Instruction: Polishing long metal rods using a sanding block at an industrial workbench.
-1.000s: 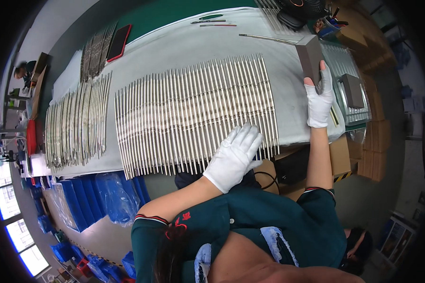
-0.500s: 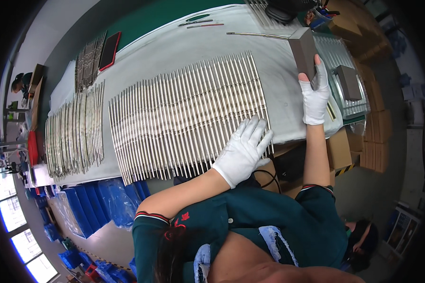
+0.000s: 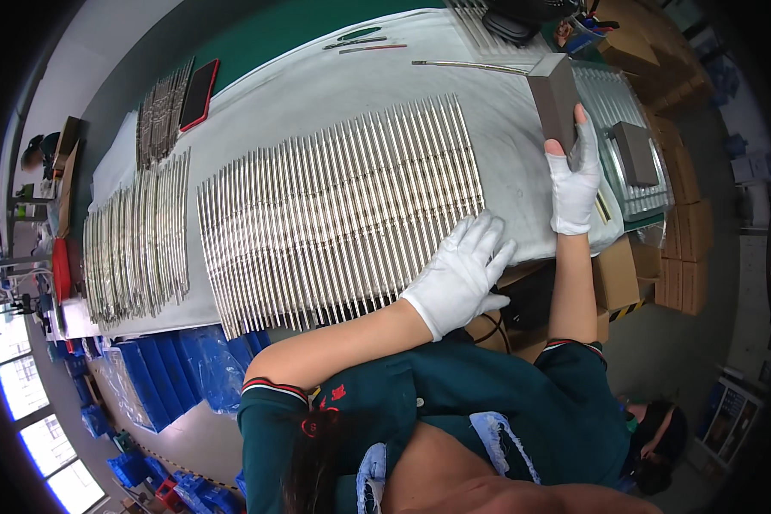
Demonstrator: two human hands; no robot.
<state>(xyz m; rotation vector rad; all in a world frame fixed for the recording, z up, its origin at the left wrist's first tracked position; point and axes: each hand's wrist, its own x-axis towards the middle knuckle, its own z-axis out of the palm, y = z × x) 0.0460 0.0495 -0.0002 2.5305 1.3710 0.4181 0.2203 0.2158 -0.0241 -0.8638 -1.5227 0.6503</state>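
A long row of thin silvery metal rods (image 3: 334, 206) lies side by side on the white-covered table. At the row's right end rests my left hand (image 3: 463, 274), in a white glove. Its fingers are stretched out over the near ends of the last rods, with nothing held in view. My right hand (image 3: 574, 184), gloved with bare thumb and fingertip showing, grips the near end of a grey rectangular block (image 3: 555, 98). One single rod (image 3: 471, 65) lies crosswise, its right end meeting the block's far end.
A shorter bunch of rods (image 3: 137, 244) and a red-edged phone (image 3: 199, 94) lie at the left. On the right, a second grey block (image 3: 634, 154) sits on a clear ribbed plastic tray (image 3: 651, 197). Cardboard boxes (image 3: 684, 248) are stacked beyond. Blue bins (image 3: 176, 368) stand below the front edge.
My left hand has slid a little to the right, past the last rods of the row. My right hand and the block have shifted only slightly.
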